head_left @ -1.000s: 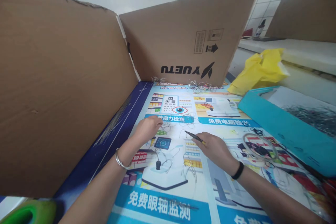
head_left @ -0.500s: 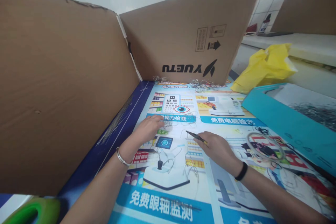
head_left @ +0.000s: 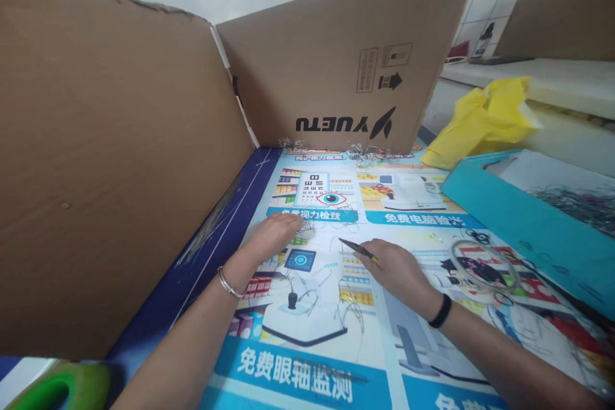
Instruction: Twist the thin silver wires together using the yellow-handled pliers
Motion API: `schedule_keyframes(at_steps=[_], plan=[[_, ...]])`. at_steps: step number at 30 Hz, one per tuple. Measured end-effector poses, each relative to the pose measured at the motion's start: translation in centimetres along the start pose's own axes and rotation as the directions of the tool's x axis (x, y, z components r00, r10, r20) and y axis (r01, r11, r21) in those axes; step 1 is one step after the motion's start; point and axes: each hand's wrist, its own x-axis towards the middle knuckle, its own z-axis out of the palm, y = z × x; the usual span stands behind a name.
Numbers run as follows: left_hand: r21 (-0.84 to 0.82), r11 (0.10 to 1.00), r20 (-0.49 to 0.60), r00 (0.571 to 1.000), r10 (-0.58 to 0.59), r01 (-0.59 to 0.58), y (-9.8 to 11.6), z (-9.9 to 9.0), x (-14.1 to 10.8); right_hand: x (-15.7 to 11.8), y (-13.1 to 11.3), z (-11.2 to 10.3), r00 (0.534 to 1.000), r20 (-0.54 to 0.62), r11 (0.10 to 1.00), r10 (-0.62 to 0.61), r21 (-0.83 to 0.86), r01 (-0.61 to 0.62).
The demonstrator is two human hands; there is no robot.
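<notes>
Two tall brown cardboard panels (head_left: pixel 307 70) stand left and far, meeting at corner. Blue-and-white printed sheet (head_left: pixel 408 237) spread flat across middle. Open turquoise box (head_left: pixel 509 218) at right, tangled dark thin wires (head_left: pixel 571 208) inside; crumpled yellow plastic bag (head_left: pixel 480 122) just beyond. Right hand (head_left: pixel 396 272) closed around slender dark pointed tool (head_left: pixel 358 248), tip aimed left, near scene centre. Left hand (head_left: pixel 273 234) left of tip, fingers curled in; cannot tell whether they grip anything. Loose thin silver wires (head_left: pixel 307 229) at left fingertips, contact unclear.

Two hands (head_left: pixel 276 235), one tool (head_left: pixel 354 246), one bag (head_left: pixel 480 122), one box (head_left: pixel 519 224), one bottle (head_left: pixel 484 43) and three panels (head_left: pixel 327 70) are seen; wires (head_left: pixel 369 155) cannot be counted.
</notes>
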Motion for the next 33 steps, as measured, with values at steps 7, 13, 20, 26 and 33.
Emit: schedule_keyframes(at_steps=[7,13,20,26,33], plan=[[-0.008,1.000,-0.012,1.000,0.009,-0.009,0.21,0.09,0.38,0.00,-0.13,-0.19,1.000,0.020,1.000,0.014,-0.002,-0.014],[0.000,1.000,-0.036,0.999,0.010,-0.010,0.34,0.02,0.45,0.03,-0.13,-0.12,1.000,0.023,1.000,0.019,-0.007,-0.018],[0.026,0.999,-0.053,0.998,0.022,-0.021,0.20,0.32,0.63,-0.01,-0.16,-0.26,1.000,0.022,1.000,0.010,-0.017,-0.010],[0.049,0.998,-0.068,0.997,0.040,-0.036,0.17,0.51,0.79,0.08,-0.24,-0.29,0.999,0.026,1.000,0.019,-0.013,-0.018],[-0.027,0.999,-0.090,0.995,0.032,-0.034,0.01,0.79,0.92,0.03,-0.27,-0.26,1.000,0.015,1.000,0.014,-0.006,-0.014]])
